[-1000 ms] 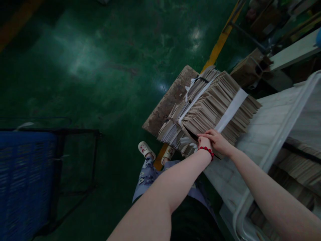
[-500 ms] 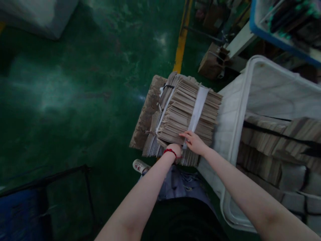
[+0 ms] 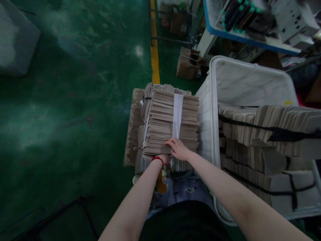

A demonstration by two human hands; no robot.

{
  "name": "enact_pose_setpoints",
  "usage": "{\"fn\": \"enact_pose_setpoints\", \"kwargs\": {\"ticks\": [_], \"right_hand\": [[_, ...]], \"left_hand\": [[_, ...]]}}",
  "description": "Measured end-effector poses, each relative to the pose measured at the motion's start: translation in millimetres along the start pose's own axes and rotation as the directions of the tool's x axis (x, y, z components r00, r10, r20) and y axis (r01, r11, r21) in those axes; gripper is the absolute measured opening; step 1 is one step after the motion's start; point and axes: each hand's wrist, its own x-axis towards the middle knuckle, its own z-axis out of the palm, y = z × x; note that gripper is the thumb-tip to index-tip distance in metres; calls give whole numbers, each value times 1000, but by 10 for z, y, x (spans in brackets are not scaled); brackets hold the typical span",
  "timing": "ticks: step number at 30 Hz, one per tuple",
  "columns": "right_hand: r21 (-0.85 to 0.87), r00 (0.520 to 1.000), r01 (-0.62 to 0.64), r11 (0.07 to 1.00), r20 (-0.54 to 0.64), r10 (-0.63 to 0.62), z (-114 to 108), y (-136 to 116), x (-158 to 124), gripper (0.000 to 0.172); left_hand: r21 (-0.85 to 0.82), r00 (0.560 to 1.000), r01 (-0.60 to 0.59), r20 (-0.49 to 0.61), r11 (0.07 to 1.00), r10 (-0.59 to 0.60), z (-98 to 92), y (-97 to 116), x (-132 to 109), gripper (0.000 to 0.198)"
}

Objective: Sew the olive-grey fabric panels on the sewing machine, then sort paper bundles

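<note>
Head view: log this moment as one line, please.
left hand: at near edge of strapped bundle, fingers hidden | right hand: at visible near end of white strap | white bin: beside strapped bundle

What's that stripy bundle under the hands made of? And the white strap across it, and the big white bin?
The stripy bundle looks like dull, grey-brown card, or maybe stiff cloth: many thin, flat edges show. The white strap looks like matte cloth, perhaps paper, because it lies flat like ribbon. The big white bin is probably smooth plastic, with a rounded, faintly shiny rim.
</note>
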Motion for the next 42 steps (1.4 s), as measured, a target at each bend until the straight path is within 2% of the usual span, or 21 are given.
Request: {"fn": "enact_pose_setpoints", "kwargs": {"ticks": [3, 5, 7, 11, 13, 15, 19, 22, 27, 31, 42], "right_hand": [[13, 1000, 11, 1000, 3, -11, 25, 5, 2, 55], [9, 1000, 15, 1000, 3, -15, 49, -3, 3, 54], [-22, 1000, 11, 1000, -7, -11, 77, -29, 2, 53], [-144, 998, -3, 990, -70, -7, 165, -179, 0, 43], [-195, 993, 13, 981, -109, -35, 230, -307, 11, 37], [-234, 987, 81, 969, -120, -112, 310, -444, 47, 36], [-342, 942, 295, 892, -50, -331, 486, -604, 206, 46], [-422, 914, 368, 828, 0, -406, 584, -552, 344, 49], [-467, 900, 404, 786, 48, -434, 649, -370, 442, 52], [-476, 901, 403, 782, 55, -430, 659, -334, 436, 53], [-461, 903, 407, 789, 72, -424, 616, -308, 426, 53]], "left_hand": [[79, 993, 100, 61, 992, -105, 54, -20, -163, 30], [110, 989, 136, 40, 985, -141, 31, -72, -361, 22], [129, 990, 141, -21, 982, -140, -31, -169, -624, 24], [144, 979, 143, -166, 979, -119, -130, -479, -1194, 44], [147, 962, 127, -257, 981, -86, -110, -630, -1395, 52], [136, 938, 100, -344, 986, -48, -55, -726, -1497, 56], [31, 883, 133, -457, 991, -104, 44, -747, -1497, 61], [-18, 857, 159, -495, 987, -147, 88, -723, -1483, 68], [25, 866, 184, -477, 983, -150, 209, -747, -1510, 70], [51, 860, 225, -481, 973, -174, 287, -757, -1470, 68], [98, 844, 259, -507, 961, -176, 288, -692, -1404, 62]]}}
